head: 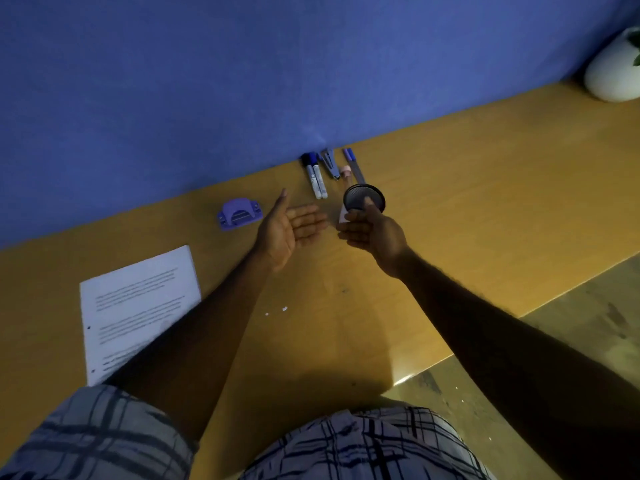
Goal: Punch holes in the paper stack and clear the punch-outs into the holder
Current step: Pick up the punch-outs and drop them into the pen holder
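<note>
While the right hand [372,233] is gripping the round holder [364,199] just right of the flat, open left hand [291,225], the white punch-outs [277,310] are lying nearer the person than the holder.

Both bare forearms reach forward from the bottom of the view toward twelve o'clock, converging over the desk. The left hand [291,226] lies flat and spread, palm up, fingers pointing to about two o'clock (nothing visible on the palm). The right hand [372,232], at its three o'clock and just apart, curls its fingers in a grip.
</note>
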### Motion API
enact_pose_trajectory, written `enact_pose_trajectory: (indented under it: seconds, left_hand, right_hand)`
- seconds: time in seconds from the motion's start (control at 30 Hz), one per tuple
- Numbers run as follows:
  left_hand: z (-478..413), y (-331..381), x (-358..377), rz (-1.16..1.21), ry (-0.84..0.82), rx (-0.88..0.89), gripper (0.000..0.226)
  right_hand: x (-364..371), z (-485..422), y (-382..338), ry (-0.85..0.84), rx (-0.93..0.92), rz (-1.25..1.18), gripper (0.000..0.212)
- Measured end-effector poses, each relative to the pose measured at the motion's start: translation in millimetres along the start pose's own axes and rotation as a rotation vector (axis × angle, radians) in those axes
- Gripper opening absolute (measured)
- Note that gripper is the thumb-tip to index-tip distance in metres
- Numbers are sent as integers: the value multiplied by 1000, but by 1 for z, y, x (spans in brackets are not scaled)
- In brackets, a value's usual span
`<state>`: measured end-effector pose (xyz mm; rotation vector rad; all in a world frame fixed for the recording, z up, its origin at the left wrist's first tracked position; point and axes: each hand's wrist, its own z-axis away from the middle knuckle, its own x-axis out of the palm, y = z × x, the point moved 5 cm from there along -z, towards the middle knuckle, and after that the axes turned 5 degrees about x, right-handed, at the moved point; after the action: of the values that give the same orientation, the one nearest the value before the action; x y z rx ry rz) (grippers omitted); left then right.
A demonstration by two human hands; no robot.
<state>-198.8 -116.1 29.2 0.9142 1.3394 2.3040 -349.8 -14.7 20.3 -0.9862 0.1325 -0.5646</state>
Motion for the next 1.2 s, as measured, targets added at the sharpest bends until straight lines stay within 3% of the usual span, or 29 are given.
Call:
enact_pose_trajectory:
  seconds: [0.37, 0.53, 0.67, 0.8, 1.2]
  left_hand:
    - [58, -46, -96, -332, 229, -1, 43]
    - [87, -58, -117, -847, 160, 61, 26]
    - [99, -71, -122, -1153, 109, 100, 22]
    - [107, -82, -119, -1223, 117, 129, 15]
    - [106, -90, -108, -1266, 258, 154, 20]
  right_hand:
    - [58, 7, 64, -36, 55, 308, 39]
    - [76, 11, 82, -88, -134, 821, 17]
    - [91, 22, 92, -155, -301, 1096, 14]
    - [97, 22, 109, -141, -341, 1232, 22]
    - [104, 18, 120, 26, -401, 1288, 24]
